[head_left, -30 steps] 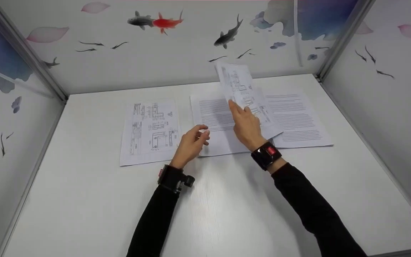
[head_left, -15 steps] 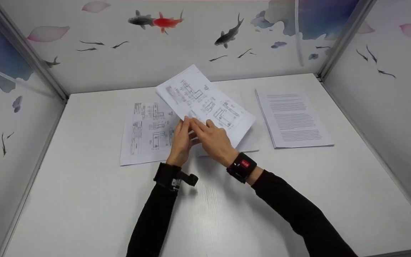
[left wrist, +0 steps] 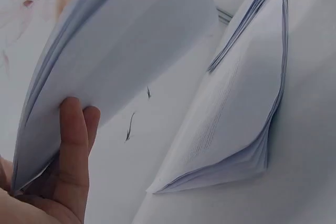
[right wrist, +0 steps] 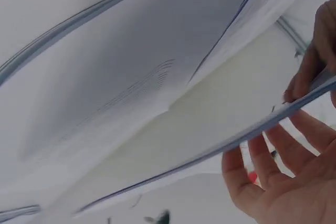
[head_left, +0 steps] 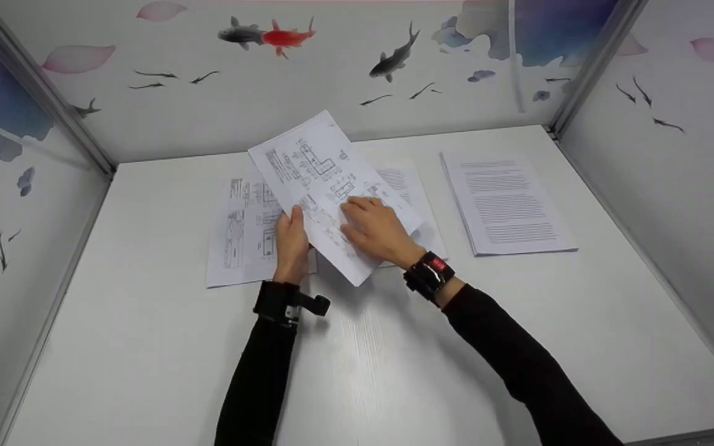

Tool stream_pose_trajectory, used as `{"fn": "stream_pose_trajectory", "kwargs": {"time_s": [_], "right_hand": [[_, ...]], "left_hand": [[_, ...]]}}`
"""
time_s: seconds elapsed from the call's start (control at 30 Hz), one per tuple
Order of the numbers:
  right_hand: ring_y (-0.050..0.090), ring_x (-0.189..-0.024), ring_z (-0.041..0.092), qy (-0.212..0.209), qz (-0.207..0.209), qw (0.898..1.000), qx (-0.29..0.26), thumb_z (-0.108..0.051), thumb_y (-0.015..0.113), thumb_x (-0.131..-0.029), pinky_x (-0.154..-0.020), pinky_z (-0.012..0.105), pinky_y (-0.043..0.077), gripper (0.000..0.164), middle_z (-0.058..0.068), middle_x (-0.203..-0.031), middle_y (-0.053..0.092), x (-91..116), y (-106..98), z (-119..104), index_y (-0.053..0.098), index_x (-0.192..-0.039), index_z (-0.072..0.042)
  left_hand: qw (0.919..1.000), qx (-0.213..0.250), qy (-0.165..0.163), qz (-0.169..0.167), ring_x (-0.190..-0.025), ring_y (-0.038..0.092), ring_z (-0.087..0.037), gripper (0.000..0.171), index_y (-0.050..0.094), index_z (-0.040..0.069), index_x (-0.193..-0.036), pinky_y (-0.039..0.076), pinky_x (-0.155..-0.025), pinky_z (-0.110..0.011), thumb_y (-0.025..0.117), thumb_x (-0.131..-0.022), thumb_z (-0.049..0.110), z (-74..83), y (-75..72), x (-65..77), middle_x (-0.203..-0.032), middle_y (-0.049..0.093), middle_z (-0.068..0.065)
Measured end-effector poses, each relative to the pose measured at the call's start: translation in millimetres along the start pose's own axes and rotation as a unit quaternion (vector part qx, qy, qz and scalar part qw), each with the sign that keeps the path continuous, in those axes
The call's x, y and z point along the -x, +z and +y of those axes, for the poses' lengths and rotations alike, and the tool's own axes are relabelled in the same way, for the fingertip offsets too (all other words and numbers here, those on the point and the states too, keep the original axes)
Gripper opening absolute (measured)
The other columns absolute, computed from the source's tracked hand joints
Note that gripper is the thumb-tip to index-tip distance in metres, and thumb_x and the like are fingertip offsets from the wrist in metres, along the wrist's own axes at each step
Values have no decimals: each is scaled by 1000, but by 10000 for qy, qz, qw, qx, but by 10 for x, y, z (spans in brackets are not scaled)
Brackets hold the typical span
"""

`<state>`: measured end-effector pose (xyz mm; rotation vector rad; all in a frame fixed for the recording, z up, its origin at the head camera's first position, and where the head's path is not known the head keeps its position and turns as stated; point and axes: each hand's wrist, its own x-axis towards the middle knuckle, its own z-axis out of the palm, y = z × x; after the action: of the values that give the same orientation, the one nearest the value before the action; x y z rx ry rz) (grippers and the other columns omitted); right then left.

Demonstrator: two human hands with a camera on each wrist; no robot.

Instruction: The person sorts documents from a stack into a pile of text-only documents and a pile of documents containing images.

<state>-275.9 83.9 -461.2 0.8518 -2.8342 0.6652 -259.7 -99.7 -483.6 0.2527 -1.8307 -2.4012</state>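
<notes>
A thin stack of printed drawing sheets (head_left: 307,167) is held up at a slant above the table. My left hand (head_left: 291,246) grips its left edge, thumb on the printed face; in the left wrist view the fingers (left wrist: 73,140) support the blank underside. Spread over the printed face is my right hand (head_left: 382,231), its fingers (right wrist: 262,156) touching the paper in the right wrist view. Partly covered below lies another drawing sheet pile (head_left: 227,248) on the left. Behind the held stack, a text-printed stack (head_left: 428,217) shows its right side.
A second text-printed stack (head_left: 512,207) lies squared at the right of the white table (head_left: 357,371). Upright panels printed with fish (head_left: 394,59) enclose the back and both sides. In the left wrist view, a text stack (left wrist: 231,108) has curled, fanned page edges.
The drawing stack swung from the right over to the left and tilted. My left hand took hold of its edge; my right hand shifted from its edge onto its face.
</notes>
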Motion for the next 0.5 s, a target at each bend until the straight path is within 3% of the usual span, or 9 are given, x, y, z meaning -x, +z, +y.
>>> {"fn": "stream_pose_trajectory", "kwargs": {"time_s": [0.13,0.23,0.3,0.4,0.5], "right_hand": [[35,-141,37,1054,126,9897,-959,-26,61,-94,-116,49,28,69,22,-153,35,-78,-134,332,32,-150,2],[44,-135,36,1721,-119,9605,-2182,-27,60,-95,-109,48,38,71,20,-150,40,-82,-196,508,27,-154,-5],[56,-121,33,1865,-346,9345,-3012,-28,57,-98,-95,43,50,61,18,-139,52,-61,-199,566,34,-152,-11],[66,-96,25,1729,-494,9012,-3942,-24,54,-101,-74,36,55,46,14,-118,63,-22,-184,577,44,-146,-17],[68,-88,22,1403,-462,8902,-4310,-20,52,-102,-69,33,55,47,14,-112,65,-4,-183,536,40,-147,-16]], "left_hand": [[9995,-142,246,-118,-116,63,-15,41,46,26,-144,49,-97,-34,31,-108,33,27,-98,-24,-132,63,1],[9992,-59,290,-283,-114,64,-19,41,45,28,-144,50,-96,-35,31,-107,37,37,-183,-33,-130,64,-1],[9990,-33,305,-331,-110,67,-22,40,45,31,-144,52,-91,-36,31,-107,39,37,-236,-38,-127,66,-2],[9985,-73,436,-312,-105,69,-24,40,46,34,-142,54,-84,-36,30,-106,41,38,-279,-55,-122,68,-4],[9977,0,644,-203,-104,69,-25,40,46,35,-142,55,-81,-35,30,-106,43,53,-295,-77,-121,68,-5]]}}
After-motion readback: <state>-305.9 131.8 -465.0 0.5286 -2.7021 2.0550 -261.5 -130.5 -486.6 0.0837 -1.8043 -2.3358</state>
